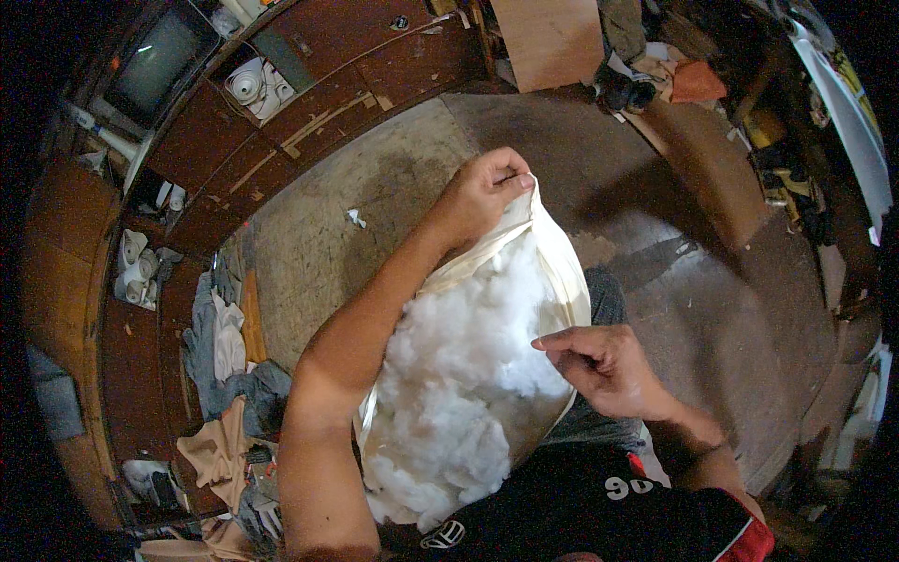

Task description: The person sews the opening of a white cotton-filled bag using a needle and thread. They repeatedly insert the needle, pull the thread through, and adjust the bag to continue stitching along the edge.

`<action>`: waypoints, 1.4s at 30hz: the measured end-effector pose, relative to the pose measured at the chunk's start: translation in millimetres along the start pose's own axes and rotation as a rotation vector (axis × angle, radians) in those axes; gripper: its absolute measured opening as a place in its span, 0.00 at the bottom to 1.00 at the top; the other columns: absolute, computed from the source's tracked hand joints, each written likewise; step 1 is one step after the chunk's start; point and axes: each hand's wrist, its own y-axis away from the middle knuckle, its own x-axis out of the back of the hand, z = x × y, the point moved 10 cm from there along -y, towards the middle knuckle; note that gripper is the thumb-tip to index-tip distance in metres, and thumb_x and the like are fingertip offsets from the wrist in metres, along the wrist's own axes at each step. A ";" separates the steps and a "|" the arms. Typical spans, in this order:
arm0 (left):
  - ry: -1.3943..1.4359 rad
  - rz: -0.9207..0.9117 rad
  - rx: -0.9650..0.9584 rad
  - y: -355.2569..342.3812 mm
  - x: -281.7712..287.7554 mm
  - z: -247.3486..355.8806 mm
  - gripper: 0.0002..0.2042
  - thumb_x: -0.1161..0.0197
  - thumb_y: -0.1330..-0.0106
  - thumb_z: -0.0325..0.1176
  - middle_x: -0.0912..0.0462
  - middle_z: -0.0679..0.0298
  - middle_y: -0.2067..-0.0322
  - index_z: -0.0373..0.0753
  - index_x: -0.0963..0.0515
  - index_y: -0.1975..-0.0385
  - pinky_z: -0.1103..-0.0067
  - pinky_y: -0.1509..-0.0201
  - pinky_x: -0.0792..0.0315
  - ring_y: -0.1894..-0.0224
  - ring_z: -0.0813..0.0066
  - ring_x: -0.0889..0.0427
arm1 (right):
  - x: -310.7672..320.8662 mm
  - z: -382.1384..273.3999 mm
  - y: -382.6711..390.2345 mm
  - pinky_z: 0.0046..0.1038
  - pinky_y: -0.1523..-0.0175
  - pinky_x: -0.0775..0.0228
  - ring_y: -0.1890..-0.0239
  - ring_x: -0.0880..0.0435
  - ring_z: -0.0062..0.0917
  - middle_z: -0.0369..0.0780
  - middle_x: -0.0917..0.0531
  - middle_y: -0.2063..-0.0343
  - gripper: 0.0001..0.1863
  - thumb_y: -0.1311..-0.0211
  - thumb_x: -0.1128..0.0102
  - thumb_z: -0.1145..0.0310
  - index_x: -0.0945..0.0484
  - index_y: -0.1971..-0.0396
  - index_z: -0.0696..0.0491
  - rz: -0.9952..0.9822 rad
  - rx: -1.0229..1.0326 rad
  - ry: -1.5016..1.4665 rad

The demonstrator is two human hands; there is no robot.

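A cream fabric cover (571, 267), stuffed with fluffy white filling (454, 375), rests across my lap with its open side facing up. At its far end, my left hand (492, 192) is closed in a pinch on the cover's edge and lifts it. My right hand (607, 370) hovers at the right side of the opening, above the filling. Its index finger points left with the thumb close beneath, in a pinch-like shape. Whatever lies between those fingertips, if anything, is too small to make out.
Worn brown wooden drawers (318, 122) line the left and far side, with white rolls (248, 86) in a nook. Crumpled cloths (225, 347) lie at the left. A brown board (548, 42) stands at the back; clutter fills the right side. A white scrap (356, 218) lies on the floor.
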 end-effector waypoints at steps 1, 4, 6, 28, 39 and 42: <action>-0.048 0.015 -0.017 0.5 1.5 2.1 0.07 0.36 0.27 0.32 0.17 0.64 0.65 0.35 0.22 0.60 0.78 0.53 0.24 0.59 0.78 0.19 | -1.4 -2.2 0.5 0.29 0.60 0.21 0.68 0.12 0.29 0.45 0.13 0.67 0.16 0.35 0.41 0.79 0.16 0.49 0.54 -0.009 0.002 0.059; -0.159 0.078 -0.030 5.4 6.9 8.0 0.09 0.35 0.27 0.33 0.15 0.62 0.61 0.35 0.21 0.56 0.78 0.51 0.23 0.56 0.77 0.18 | 3.4 -10.4 1.3 0.34 0.57 0.19 0.64 0.11 0.37 0.46 0.12 0.65 0.14 0.35 0.37 0.75 0.15 0.50 0.54 -0.034 0.001 0.151; -0.199 0.184 -0.003 13.7 21.0 13.8 0.11 0.35 0.27 0.34 0.14 0.60 0.58 0.34 0.20 0.52 0.77 0.49 0.23 0.54 0.76 0.18 | 19.5 -20.3 -0.2 0.32 0.55 0.20 0.62 0.12 0.35 0.45 0.12 0.64 0.13 0.34 0.36 0.73 0.15 0.50 0.55 -0.006 0.054 0.209; -0.254 0.897 0.498 361.8 77.9 -21.0 0.15 0.43 0.22 0.36 0.18 0.65 0.59 0.32 0.22 0.45 0.80 0.47 0.30 0.57 0.77 0.24 | -39.5 140.5 -2.4 0.36 0.46 0.23 0.54 0.12 0.41 0.50 0.14 0.55 0.15 0.29 0.43 0.69 0.21 0.46 0.56 0.029 -0.023 -0.016; -0.758 0.802 0.373 285.0 217.5 31.0 0.19 0.43 0.22 0.43 0.17 0.58 0.43 0.36 0.22 0.41 0.75 0.33 0.32 0.41 0.67 0.21 | -89.2 75.7 -17.1 0.37 0.53 0.27 0.61 0.17 0.38 0.48 0.15 0.64 0.10 0.28 0.44 0.69 0.18 0.56 0.59 -0.048 -0.032 -0.178; -0.606 0.720 0.459 297.6 212.9 -2.9 0.17 0.41 0.24 0.40 0.16 0.56 0.45 0.34 0.21 0.44 0.76 0.37 0.29 0.44 0.70 0.19 | -114.2 82.9 -7.2 0.44 0.58 0.27 0.66 0.18 0.50 0.52 0.16 0.69 0.09 0.30 0.44 0.71 0.18 0.62 0.60 -0.266 -0.050 0.104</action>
